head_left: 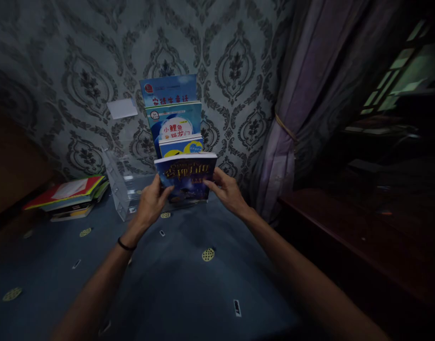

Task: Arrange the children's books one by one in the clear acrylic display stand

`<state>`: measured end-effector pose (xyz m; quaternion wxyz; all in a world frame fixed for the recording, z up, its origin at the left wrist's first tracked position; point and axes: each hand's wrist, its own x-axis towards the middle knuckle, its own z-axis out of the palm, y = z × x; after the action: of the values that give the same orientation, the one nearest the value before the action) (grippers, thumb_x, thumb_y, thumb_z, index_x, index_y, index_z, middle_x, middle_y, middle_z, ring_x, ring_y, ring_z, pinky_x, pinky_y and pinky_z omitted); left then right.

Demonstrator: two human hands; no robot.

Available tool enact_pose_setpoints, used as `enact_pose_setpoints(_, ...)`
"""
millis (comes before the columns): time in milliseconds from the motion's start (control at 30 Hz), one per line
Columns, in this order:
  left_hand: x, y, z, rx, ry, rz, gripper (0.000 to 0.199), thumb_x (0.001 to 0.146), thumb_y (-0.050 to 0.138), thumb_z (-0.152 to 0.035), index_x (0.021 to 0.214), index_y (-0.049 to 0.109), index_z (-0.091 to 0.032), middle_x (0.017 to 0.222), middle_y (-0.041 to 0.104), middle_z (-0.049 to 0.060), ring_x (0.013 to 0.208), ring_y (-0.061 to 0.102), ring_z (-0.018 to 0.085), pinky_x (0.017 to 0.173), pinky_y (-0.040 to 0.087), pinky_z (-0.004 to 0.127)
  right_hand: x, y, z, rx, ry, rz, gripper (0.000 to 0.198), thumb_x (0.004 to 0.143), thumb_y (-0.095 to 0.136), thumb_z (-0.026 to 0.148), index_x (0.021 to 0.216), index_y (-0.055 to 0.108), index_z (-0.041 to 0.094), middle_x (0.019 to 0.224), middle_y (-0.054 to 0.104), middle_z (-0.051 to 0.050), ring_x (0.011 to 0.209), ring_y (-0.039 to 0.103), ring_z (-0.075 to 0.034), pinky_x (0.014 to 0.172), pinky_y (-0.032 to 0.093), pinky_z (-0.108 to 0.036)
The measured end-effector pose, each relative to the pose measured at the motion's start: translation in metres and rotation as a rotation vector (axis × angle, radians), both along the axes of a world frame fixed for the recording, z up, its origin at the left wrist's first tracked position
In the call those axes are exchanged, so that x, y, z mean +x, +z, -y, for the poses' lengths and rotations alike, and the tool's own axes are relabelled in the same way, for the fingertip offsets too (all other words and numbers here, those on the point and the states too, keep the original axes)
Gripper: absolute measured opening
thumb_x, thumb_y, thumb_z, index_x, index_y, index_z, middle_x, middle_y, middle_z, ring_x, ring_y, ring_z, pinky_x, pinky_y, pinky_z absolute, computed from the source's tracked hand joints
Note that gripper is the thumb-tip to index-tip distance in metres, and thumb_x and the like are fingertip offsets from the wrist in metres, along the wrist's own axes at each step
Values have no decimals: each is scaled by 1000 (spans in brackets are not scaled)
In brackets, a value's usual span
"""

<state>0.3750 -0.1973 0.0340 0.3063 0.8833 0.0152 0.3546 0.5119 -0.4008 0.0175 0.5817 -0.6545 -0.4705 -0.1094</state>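
Observation:
A dark blue book [185,180] with gold lettering is held upright between both hands. My left hand [151,201] grips its left edge, thumb on the front cover. On the opposite edge, my right hand [228,190] pinches the book with its thumb in front. Behind it, a blue-and-yellow book [181,148], a teal book [174,118] with red characters and a taller blue book [169,90] stand in steps. A clear plastic stand [114,184] shows to the left of my left hand; its part behind the held book is hidden.
Several books [73,194] lie stacked at the left on the blue patterned tablecloth [181,284]. A white card [122,109] is near the patterned wall. On the right hangs a tied purple curtain [279,142], beside a dark red wooden surface [345,241].

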Motion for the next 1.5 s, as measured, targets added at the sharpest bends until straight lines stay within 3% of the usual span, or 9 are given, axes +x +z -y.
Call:
enact_pose_setpoints(233, 19, 16, -2, 78, 53, 123, 21, 91, 60, -30, 109, 58, -19, 75, 64, -2, 70, 62, 16, 66, 44, 25, 16, 16, -9, 119, 21, 74, 26, 96, 57, 43, 110, 63, 21, 96, 68, -4, 91, 66, -22, 88, 54, -38)
enact_pose_setpoints(633, 39, -17, -11, 113, 11, 123, 12, 93, 59, -30, 96, 58, -19, 81, 63, 0, 74, 60, 17, 67, 47, 26, 40, -14, -13, 44, -172, 144, 22, 93, 60, 44, 95, 62, 22, 92, 57, -4, 83, 60, -20, 66, 56, -32)
enact_pose_setpoints(833, 43, -26, -10, 172, 62, 92, 9, 95, 57, -27, 90, 54, -20, 83, 61, 1, 75, 59, 16, 69, 46, 26, 42, -25, -13, -10, -214, 116, 22, 92, 60, 44, 99, 62, 22, 96, 62, -6, 85, 62, -22, 72, 56, -33)
enact_pose_setpoints(967, 42, -24, -5, 270, 191, -6, 9, 94, 59, -26, 90, 52, -21, 86, 64, 2, 78, 63, 18, 69, 45, 26, 41, -29, -14, -24, -246, 89, 24, 92, 59, 41, 108, 61, 22, 98, 68, -6, 86, 65, -23, 75, 56, -37)
enact_pose_setpoints(1200, 36, -19, 8, 472, 468, -436, 27, 101, 47, -41, 111, 54, -16, 93, 74, 13, 86, 72, 31, 65, 45, 32, 41, -43, -17, -151, -383, 107, 25, 89, 60, 31, 112, 62, 20, 94, 70, -8, 85, 66, -27, 78, 53, -40)
enact_pose_setpoints(1500, 31, -18, 16, 471, 522, -559, 32, 103, 41, -43, 116, 52, -16, 98, 75, 14, 92, 74, 32, 67, 49, 33, 40, -55, -23, -128, -384, 46, 31, 89, 55, 31, 115, 63, 19, 94, 72, -8, 80, 67, -24, 75, 54, -39)
